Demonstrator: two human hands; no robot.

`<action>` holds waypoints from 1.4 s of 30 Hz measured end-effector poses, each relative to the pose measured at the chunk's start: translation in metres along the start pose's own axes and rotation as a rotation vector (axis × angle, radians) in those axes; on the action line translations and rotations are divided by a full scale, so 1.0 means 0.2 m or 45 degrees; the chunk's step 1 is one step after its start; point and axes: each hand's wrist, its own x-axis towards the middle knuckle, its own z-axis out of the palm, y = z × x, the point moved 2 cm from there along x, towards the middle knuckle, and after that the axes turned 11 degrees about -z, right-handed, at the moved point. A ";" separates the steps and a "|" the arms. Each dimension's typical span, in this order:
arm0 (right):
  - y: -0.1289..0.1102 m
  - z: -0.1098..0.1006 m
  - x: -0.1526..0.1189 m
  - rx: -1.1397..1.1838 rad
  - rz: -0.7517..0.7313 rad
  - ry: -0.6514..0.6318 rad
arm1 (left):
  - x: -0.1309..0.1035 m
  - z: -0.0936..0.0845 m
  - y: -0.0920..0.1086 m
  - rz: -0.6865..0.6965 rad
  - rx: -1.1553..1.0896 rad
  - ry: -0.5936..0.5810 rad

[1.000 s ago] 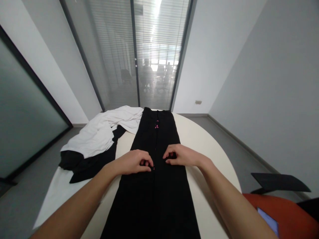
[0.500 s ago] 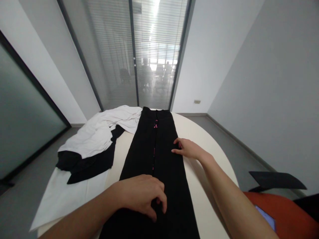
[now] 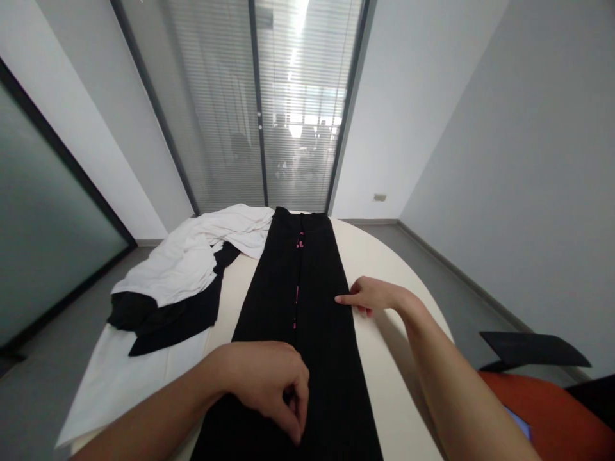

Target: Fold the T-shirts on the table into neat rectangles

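Observation:
A long black garment (image 3: 318, 269), seemingly trousers, lies stretched lengthwise on the white table (image 3: 384, 256). Slivers of pink print show along its middle line. Over its near part, my left hand (image 3: 269, 384) is closed in a pinch, thumb and finger meeting at the black cloth. How much cloth is between them is hard to see. At the garment's right edge is my right hand (image 3: 377, 294). One digit stretches out flat over the black cloth, while the other fingers curl down beside the edge, partly hidden.
To the left, a white garment (image 3: 182, 262) lies rumpled over black clothing (image 3: 192, 320), with a flat white cloth (image 3: 139, 378) below. An orange chair (image 3: 542, 410) with a black armrest (image 3: 533, 349) stands at the right. Glass panels with blinds (image 3: 298, 128) are behind the table.
My left hand's thumb and fingers have come together, shifting slightly left and down. My right hand has moved right and a little nearer, curling its fingers and leaving one digit extended.

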 end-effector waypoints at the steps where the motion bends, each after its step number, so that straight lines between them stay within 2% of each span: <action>1: 0.00 0.00 -0.01 0.075 -0.044 -0.070 | 0.00 0.00 0.00 -0.012 -0.028 -0.018; 4: -0.01 0.01 -0.04 0.275 -0.095 -0.250 | 0.00 0.01 0.02 -0.109 -0.050 -0.049; 7: -0.02 0.02 -0.04 0.425 -0.106 -0.265 | 0.00 0.01 0.03 -0.188 -0.054 -0.071; 10: -0.01 0.03 -0.03 0.527 -0.158 -0.243 | -0.03 -0.04 0.03 -0.212 -0.185 -0.049; 12: 0.00 0.04 -0.03 0.519 -0.143 -0.268 | -0.07 -0.11 -0.02 -0.320 -0.261 0.101; 13: 0.01 0.05 -0.03 0.489 -0.115 -0.291 | -0.10 -0.15 -0.06 -0.418 -0.247 0.237; 16: 0.02 0.05 -0.04 0.390 -0.012 -0.380 | -0.20 -0.26 -0.23 -0.794 0.111 0.765; 17: 0.02 0.05 -0.04 0.370 0.011 -0.401 | -0.23 -0.29 -0.30 -0.938 0.207 0.887; 19: 0.01 0.04 -0.04 0.351 0.030 -0.420 | -0.26 -0.31 -0.43 -1.155 0.241 0.950; 21: 0.01 0.04 -0.05 0.344 0.027 -0.393 | -0.28 -0.32 -0.53 -1.256 0.170 0.976; 23: 0.01 0.03 -0.04 0.346 -0.008 -0.291 | -0.28 -0.32 -0.60 -1.264 0.087 1.045; 25: 0.01 0.02 -0.03 0.355 -0.054 -0.173 | -0.26 -0.32 -0.63 -1.183 -0.001 1.110; 27: 0.02 0.02 -0.01 0.359 -0.077 -0.122 | -0.24 -0.32 -0.65 -1.061 -0.106 1.116; 29: 0.03 0.02 0.00 0.350 -0.062 -0.144 | -0.23 -0.31 -0.65 -0.993 -0.241 1.083; 34: 0.03 0.02 -0.01 0.324 -0.033 -0.154 | -0.26 -0.30 -0.63 -1.000 -0.445 0.938; 39: 0.06 0.00 -0.02 0.289 -0.070 -0.028 | -0.35 -0.31 -0.58 -1.015 -0.611 0.604; 40: 0.07 0.00 -0.01 0.275 -0.080 0.022 | -0.35 -0.31 -0.57 -1.004 -0.642 0.582; 42: 0.08 -0.01 0.01 0.241 -0.106 0.135 | -0.36 -0.32 -0.56 -0.970 -0.650 0.648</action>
